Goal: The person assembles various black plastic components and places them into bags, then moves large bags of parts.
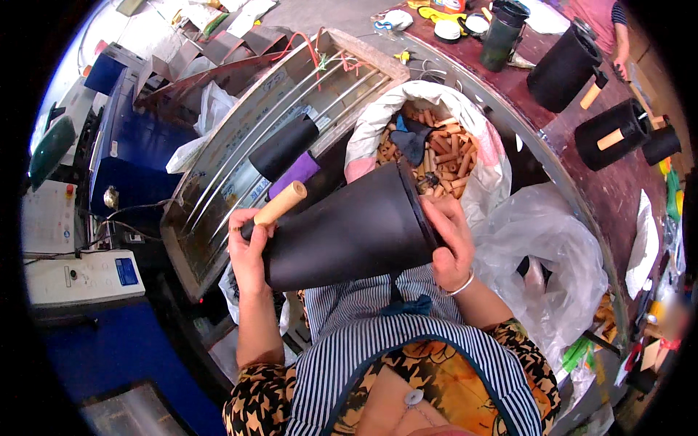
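In front of my chest lies a black tapered bucket [345,229], tipped on its side with its wide rim to the right. My left hand [249,251] is closed round a light wooden handle [281,203] at the bucket's narrow end. Whether this handle is fixed to the bucket is hidden by my fingers. At the wide end, my right hand [452,243] grips the rim, thumb on the near side. Just beyond the bucket stands a white sack [414,93] full of loose wooden handles [458,149], with a dark blue cloth [411,144] on top.
A wooden crate with metal rods [178,240] holds a black cylinder [285,147] and something purple [294,174]. On the dark red table [552,138] at right stand black buckets [563,69] with wooden handles. Another person's arm [622,47] reaches in there. Clear plastic bags [538,254] hang beside me.
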Action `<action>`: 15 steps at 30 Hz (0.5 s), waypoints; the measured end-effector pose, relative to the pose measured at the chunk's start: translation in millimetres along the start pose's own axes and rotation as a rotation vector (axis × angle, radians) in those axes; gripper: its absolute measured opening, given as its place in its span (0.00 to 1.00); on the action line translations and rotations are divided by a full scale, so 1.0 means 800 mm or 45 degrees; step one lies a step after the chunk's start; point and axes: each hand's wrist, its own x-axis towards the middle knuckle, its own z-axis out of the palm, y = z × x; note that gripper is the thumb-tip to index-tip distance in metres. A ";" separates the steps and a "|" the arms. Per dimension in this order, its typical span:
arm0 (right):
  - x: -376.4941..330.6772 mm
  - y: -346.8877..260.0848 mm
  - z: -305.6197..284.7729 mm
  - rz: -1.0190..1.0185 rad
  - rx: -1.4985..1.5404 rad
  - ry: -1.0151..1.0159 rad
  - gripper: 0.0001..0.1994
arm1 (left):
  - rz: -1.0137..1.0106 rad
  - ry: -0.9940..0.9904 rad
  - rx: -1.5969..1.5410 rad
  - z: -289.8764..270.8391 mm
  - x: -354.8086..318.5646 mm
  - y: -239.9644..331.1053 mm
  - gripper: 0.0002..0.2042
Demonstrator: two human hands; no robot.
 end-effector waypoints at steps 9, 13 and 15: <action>0.014 0.009 -0.007 -0.354 0.289 -0.209 0.26 | -0.839 -0.353 -0.595 -0.009 0.033 -0.005 0.10; 0.010 0.044 0.000 0.221 0.252 -0.036 0.25 | 0.302 0.178 0.624 0.029 0.004 0.013 0.13; 0.011 0.070 0.017 0.630 0.462 0.154 0.24 | 1.014 -0.300 0.644 0.040 -0.015 0.034 0.14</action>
